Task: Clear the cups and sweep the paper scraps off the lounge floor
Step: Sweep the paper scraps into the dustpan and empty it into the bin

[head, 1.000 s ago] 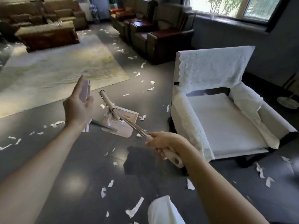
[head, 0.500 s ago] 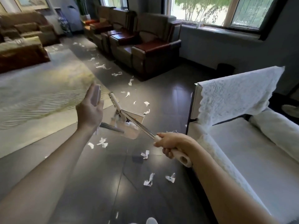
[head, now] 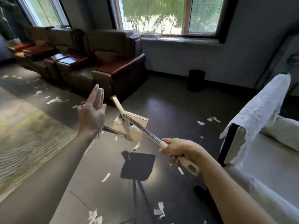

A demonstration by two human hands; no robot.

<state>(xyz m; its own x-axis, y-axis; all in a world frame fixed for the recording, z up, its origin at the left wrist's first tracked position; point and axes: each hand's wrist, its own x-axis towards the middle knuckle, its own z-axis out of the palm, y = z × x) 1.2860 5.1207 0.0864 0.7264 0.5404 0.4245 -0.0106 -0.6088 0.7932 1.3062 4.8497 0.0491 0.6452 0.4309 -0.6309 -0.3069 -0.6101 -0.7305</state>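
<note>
The right hand (head: 176, 149) is wrapped tight around the cream grip of a broom (head: 145, 131). Fingers and thumb curl round the grip, and its metal shaft slants up and away to a cream head (head: 119, 107) held in the air above the floor (head: 169, 110). The left hand (head: 92, 117) holds the pale grip of a dustpan (head: 141, 121). Its fingers lie almost straight along the grip, with the thumb pinning the grip against them, though motion blur hides the finer detail. The pan's thin shaft runs from under that hand to the beige pan, which hangs in the air just behind the broom head and touches or nearly touches it. A dark square shadow (head: 137, 165) lies on the floor below the pan. Paper scraps (head: 55, 100) are strewn over the floor: several along the rug's (head: 24, 126) far edge, some below the tools, a few beside the white-covered armchair (head: 262, 107) on the right, and more near the lower edge of the view. A small white thing that looks like a cup (head: 156, 36) stands on the windowsill (head: 178, 39). A black bin (head: 195, 80) sits on the floor against the wall under the window, between the brown armchairs (head: 110, 73) and the white one.
</note>
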